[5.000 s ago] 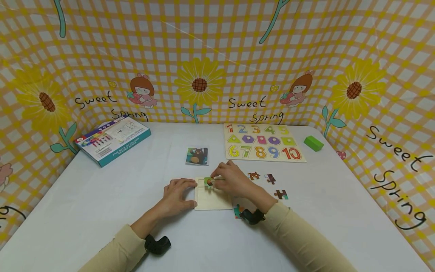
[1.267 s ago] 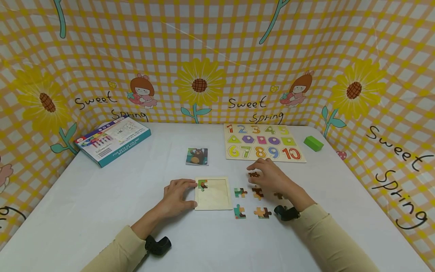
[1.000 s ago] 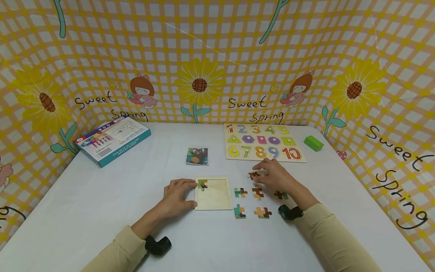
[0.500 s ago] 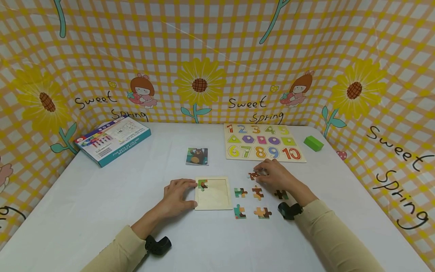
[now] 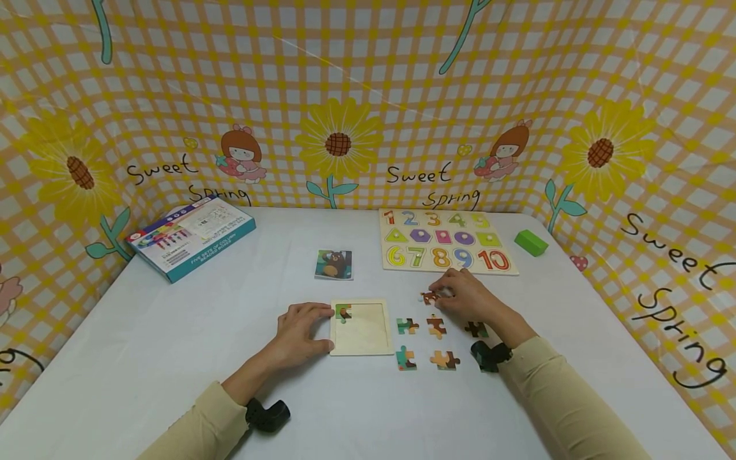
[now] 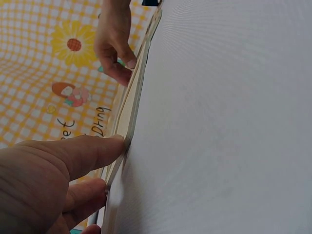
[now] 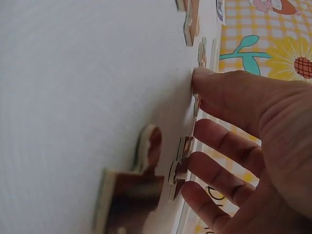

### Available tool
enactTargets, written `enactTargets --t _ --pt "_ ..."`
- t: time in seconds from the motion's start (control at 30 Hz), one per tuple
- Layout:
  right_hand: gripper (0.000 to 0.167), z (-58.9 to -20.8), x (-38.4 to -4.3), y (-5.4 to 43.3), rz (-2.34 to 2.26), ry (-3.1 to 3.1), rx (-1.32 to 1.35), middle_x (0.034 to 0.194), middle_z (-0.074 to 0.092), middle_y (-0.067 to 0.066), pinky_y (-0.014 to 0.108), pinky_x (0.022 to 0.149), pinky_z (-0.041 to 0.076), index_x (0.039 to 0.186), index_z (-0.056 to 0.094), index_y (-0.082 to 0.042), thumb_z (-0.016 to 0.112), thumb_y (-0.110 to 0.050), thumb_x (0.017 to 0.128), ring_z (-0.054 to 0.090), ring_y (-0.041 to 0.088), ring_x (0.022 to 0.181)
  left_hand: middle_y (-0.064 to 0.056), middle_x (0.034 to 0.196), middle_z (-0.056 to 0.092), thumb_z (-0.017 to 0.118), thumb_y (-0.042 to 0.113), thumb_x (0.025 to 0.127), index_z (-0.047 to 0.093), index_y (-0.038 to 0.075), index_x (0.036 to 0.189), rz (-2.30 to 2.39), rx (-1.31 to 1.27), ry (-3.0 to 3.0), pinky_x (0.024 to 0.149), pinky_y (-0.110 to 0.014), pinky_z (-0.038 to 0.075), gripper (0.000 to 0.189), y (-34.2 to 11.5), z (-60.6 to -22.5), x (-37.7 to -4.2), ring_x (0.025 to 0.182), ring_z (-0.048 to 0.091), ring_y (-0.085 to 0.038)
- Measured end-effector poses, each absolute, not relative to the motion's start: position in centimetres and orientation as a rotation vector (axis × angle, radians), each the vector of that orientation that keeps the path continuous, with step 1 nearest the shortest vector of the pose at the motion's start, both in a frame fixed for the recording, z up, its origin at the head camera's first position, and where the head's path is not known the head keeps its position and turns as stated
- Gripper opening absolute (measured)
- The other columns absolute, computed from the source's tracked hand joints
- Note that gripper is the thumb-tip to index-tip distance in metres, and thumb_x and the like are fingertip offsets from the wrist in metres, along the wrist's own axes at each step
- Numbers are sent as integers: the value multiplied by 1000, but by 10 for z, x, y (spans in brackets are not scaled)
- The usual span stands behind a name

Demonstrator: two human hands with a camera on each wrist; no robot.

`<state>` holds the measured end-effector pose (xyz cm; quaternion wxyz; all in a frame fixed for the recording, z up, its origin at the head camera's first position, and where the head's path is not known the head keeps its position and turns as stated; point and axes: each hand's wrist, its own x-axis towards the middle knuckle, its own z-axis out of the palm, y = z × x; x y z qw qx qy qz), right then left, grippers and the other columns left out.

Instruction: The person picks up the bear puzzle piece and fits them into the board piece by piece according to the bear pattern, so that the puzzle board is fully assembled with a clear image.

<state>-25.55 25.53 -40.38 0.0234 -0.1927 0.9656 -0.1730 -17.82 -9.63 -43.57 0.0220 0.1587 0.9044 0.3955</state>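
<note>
My left hand (image 5: 301, 335) rests against the left edge of a square wooden puzzle tray (image 5: 368, 335), thumb and fingers touching its rim (image 6: 134, 109). One green-and-brown puzzle piece (image 5: 343, 312) sits in the tray's upper left corner. To the right, my right hand (image 5: 471, 297) pinches a brown bear-face puzzle piece (image 5: 428, 298) between thumb and index finger, low at the tabletop. In the right wrist view the thumb (image 7: 219, 87) lies on that piece, and the index finger is mostly hidden. The other fingers spread close to another brown piece (image 7: 181, 168).
Several loose puzzle pieces (image 5: 445, 360) lie right of the tray. Behind it is a small bear picture card (image 5: 333, 264). Farther back are a number-and-shape board (image 5: 448, 249), a green block (image 5: 531, 243) and, at left, a flat box (image 5: 192, 239).
The green-and-brown piece was set in the tray's corner and released. My right hand then moved right to the bear-face piece, where it has stayed nearly still. The left hand has held its place.
</note>
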Motion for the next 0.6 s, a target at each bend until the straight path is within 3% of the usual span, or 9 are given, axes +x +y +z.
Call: enactTargets --t 0.27,0.6 --pt "25 -404 -256 255 -501 3008 -646 105 62 6 51 98 36 107 71 -13 70 -20 83 52 25 101 -6 135 51 76 14 74 59 8 123 1225 484 2802 103 -54 16 52 -96 -436 -179 129 31 -30" --pt "25 -406 -256 257 -445 3036 -726 102 63 6 51 96 39 105 71 -13 71 -23 83 55 25 98 -6 136 51 75 14 75 59 8 123 1221 492 2795 103 -54 16 52 -97 -435 -178 129 31 -31"
